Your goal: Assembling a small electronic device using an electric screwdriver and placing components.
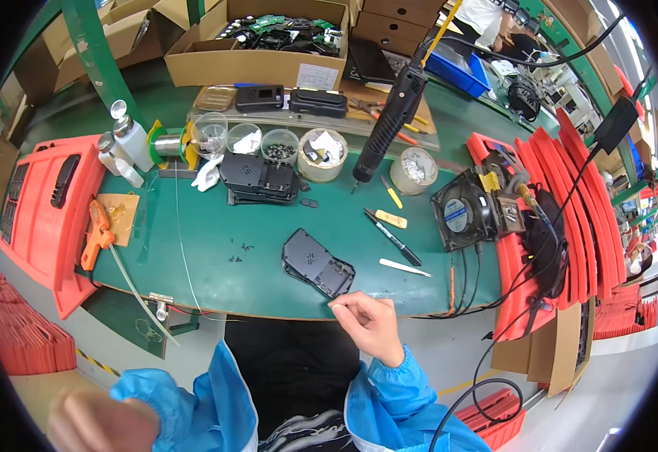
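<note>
A black plastic device housing (315, 264) lies on the green workbench near its front edge, speaker slots and an inner recess facing up. My right hand (370, 324) is at the bench edge, just below the housing's near right corner. Its thumb and forefinger are pressed together; whatever they may pinch is too small to make out. Down at the lower left, off the bench, my left hand (99, 422) is smeared by motion, so its fingers cannot be read. A stack of similar black housings (257, 179) sits farther back. Small dark screws (242, 247) are scattered left of the nearer housing.
A black electric screwdriver (393, 120) hangs above the bench. At right are a marker (395, 239), white tweezers (406, 267) and a fan (461, 212). An orange glue gun (99, 233) lies left. Tubs of small parts, including a white tub (413, 172), line the back before a cardboard box (257, 66).
</note>
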The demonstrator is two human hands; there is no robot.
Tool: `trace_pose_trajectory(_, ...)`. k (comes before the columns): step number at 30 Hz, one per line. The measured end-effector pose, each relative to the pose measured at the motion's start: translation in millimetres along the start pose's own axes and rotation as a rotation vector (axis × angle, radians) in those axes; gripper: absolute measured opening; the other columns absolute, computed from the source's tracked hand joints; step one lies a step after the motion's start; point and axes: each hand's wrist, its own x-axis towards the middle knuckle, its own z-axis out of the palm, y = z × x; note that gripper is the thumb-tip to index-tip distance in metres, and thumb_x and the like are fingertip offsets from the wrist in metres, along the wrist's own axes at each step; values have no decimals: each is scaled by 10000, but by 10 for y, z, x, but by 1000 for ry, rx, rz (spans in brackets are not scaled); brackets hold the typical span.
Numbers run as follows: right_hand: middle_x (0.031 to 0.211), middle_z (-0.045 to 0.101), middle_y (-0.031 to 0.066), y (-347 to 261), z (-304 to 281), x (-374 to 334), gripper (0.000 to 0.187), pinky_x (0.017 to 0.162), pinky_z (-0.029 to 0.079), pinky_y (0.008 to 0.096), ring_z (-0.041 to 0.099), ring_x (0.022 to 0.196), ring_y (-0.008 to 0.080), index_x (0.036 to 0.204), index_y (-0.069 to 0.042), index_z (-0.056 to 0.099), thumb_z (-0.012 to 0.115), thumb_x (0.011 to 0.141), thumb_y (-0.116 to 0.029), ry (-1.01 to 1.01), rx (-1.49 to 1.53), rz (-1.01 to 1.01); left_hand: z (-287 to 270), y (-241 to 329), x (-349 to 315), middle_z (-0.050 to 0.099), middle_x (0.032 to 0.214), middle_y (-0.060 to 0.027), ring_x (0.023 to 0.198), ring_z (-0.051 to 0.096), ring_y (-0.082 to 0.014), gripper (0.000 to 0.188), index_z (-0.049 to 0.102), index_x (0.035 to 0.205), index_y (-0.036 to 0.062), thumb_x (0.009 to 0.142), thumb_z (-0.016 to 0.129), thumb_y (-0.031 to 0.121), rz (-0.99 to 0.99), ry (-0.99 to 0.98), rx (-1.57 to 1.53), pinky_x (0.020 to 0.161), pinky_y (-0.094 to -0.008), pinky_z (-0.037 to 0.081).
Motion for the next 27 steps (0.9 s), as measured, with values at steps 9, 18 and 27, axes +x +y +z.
trace_pose_trajectory(9,876,686,92,-268,-44,195,323,658,479,288,630,767,185,1150,3,692,811,860,-75,218,-377,-161,329,-785,-971,757,963,-209,780,701,-294,216,772,1049,-32,843,723,13,-1089,-24,479,725,-365,562)
trace_pose_trajectory(18,1084,701,172,-100,87,469,421,802,540,399,663,965,363,1213,-7,663,819,832,-93,-29,-540,-339,364,-1087,-1224,691,1116,-166,956,670,-355,385,732,1134,-4,761,822,22,-880,-582,1004,823,-414,545)
trace_pose_trajectory(27,1053,711,187,-146,12,732,221,768,551,399,684,889,354,1143,14,690,700,931,-49,-151,-467,-168,311,-1378,-1420,611,1241,-161,1055,606,-358,574,681,1245,4,724,874,148,-862,-564,1234,880,-450,500)
